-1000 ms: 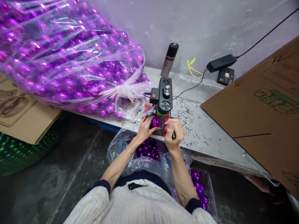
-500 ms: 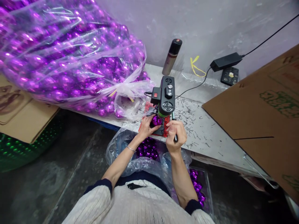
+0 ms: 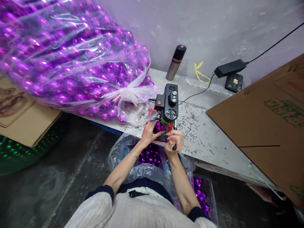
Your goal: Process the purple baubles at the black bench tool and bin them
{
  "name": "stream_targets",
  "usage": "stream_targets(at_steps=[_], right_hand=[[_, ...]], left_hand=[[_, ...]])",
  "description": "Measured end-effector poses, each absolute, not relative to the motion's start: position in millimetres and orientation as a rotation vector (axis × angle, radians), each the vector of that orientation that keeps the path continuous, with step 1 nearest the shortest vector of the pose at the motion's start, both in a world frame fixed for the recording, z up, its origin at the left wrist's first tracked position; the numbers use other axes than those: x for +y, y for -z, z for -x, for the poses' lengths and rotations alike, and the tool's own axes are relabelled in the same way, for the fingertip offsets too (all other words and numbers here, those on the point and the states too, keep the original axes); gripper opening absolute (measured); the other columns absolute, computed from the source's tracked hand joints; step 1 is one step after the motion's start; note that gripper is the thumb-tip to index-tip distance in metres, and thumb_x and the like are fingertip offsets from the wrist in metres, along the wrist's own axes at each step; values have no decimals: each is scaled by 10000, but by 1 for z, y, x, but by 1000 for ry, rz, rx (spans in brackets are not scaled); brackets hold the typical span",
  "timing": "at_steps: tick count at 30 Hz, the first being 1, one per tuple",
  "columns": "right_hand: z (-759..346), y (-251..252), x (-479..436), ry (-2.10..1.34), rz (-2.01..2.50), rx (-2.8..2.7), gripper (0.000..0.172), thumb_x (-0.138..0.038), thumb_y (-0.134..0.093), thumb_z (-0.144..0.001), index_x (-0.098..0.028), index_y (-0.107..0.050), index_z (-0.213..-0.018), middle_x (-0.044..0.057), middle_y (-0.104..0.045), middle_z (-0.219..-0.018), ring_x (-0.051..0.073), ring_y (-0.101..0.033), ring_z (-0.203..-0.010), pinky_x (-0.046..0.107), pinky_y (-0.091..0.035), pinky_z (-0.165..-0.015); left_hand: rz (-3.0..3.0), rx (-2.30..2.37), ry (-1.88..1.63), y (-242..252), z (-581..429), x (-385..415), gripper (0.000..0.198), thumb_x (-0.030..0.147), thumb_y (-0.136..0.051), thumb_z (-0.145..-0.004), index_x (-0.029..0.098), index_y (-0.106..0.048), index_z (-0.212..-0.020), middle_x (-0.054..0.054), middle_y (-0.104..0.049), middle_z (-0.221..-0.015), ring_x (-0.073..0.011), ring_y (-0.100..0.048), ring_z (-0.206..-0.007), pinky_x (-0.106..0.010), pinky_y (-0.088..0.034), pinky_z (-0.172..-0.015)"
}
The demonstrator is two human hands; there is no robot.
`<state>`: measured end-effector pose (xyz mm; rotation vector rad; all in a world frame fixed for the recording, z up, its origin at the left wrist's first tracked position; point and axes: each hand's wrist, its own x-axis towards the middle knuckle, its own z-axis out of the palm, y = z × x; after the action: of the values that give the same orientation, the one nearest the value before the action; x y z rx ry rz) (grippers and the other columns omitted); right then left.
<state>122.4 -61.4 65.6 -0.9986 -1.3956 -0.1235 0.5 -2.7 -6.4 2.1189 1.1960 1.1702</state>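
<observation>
A shiny purple ball (image 3: 160, 126) sits under the head of a small black bench press (image 3: 170, 101) with a red switch on its side. My left hand (image 3: 150, 132) holds the ball from its left and near sides, thumb and fingers curved around it. At the press's right, my right hand (image 3: 174, 141) is wrapped round the black-gripped lever (image 3: 175, 146). A red-and-black mat (image 3: 151, 111) lies beneath the press, partly covered by it and my hands. Below my wrists, an open clear bag (image 3: 133, 172) holds several more purple balls (image 3: 150, 155).
A large tied bag of purple balls (image 3: 95, 63) fills the table's left. Behind the press stands a spray can (image 3: 176, 62), with a power adapter (image 3: 231, 67) further right. Short dark bits litter the table (image 3: 211, 136). A cardboard box (image 3: 268, 126) stands at right.
My right hand and the lever have shifted a little to the left, closer to the press. My left hand keeps hold of the ball. The view has tilted slightly.
</observation>
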Motion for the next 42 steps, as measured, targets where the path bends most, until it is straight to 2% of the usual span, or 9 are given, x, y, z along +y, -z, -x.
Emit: stream_targets(at_steps=[10, 14, 19, 23, 24, 27, 31, 36, 42], right_hand=[[-121, -51, -57, 130, 949, -1364, 297, -251, -408, -991, -222, -492, -708, -8, -563, -739, 148, -600, -648, 356, -508, -683], [-123, -88, -57, 93, 1002, -1335, 303, -205, -452, -974, -215, -503, -676, -12, -561, -694, 132, -561, -625, 302, -444, -612], [-122, -136, -61, -26, 1107, -1306, 342, -240, -473, -985, -219, -496, -644, -8, -562, -670, 142, -577, -665, 304, -452, -656], [-121, -130, -64, 8, 1087, -1358, 328, -213, -470, -981, -217, -511, -656, -3, -573, -675, 144, -583, -679, 303, -447, -657], [-122, -126, -64, 16, 1085, -1370, 321, -206, -468, -979, -217, -517, -662, 1, -580, -682, 148, -587, -685, 307, -447, -657], [-121, -116, -65, 25, 1076, -1373, 302, -188, -469, -970, -218, -527, -676, 7, -594, -697, 157, -595, -696, 319, -449, -661], [-121, -113, -65, 38, 1048, -1380, 284, -160, -474, -958, -217, -530, -686, 3, -599, -703, 153, -592, -695, 316, -445, -662], [-121, -111, -65, 49, 1054, -1376, 279, -159, -475, -955, -217, -537, -689, 7, -605, -711, 159, -596, -694, 321, -442, -663], [-121, -112, -66, 63, 1033, -1421, 270, -134, -458, -954, -218, -525, -707, 2, -597, -715, 148, -593, -686, 311, -451, -656]], left_hand=[[-2056, 1196, -1133, 2, -3, -1, 627, 508, -727, -868, 165, -550, -1362, -165, -684, -1272, -308, -644, -1180, -488, -501, -1019], [-2059, 1179, -1134, 3, -3, -3, 648, 503, -743, -855, 174, -533, -1372, -165, -680, -1281, -314, -647, -1202, -504, -499, -1044], [-2184, 1039, -1171, 7, 17, -43, 633, 474, -636, -936, 175, -429, -1454, -198, -594, -1413, -307, -567, -1350, -555, -405, -1166], [-2246, 1047, -1110, 3, 45, -58, 998, 670, -738, -772, 170, -329, -1533, -236, -498, -1509, -370, -491, -1415, -601, -371, -1183], [-2238, 1092, -1109, -1, 52, -50, 1015, 681, -734, -767, 161, -328, -1538, -243, -483, -1521, -377, -479, -1423, -596, -376, -1181], [-2161, 1445, -1134, -21, 70, 5, 600, 447, -573, -960, 103, -473, -1441, -258, -517, -1486, -362, -477, -1424, -575, -357, -1192], [-1945, 1943, -922, -50, 83, 95, 385, 167, -516, -928, 13, -599, -1271, -317, -592, -1355, -397, -546, -1330, -567, -390, -1135], [-1870, 1902, -680, -64, 83, 141, 342, 298, -676, -870, 104, -685, -1151, -223, -706, -1219, -373, -616, -1236, -436, -455, -1055], [-1699, 1722, -794, -66, 80, 104, 451, 418, -737, -834, 132, -651, -1172, -150, -734, -1130, -307, -685, -1084, -401, -515, -966]])
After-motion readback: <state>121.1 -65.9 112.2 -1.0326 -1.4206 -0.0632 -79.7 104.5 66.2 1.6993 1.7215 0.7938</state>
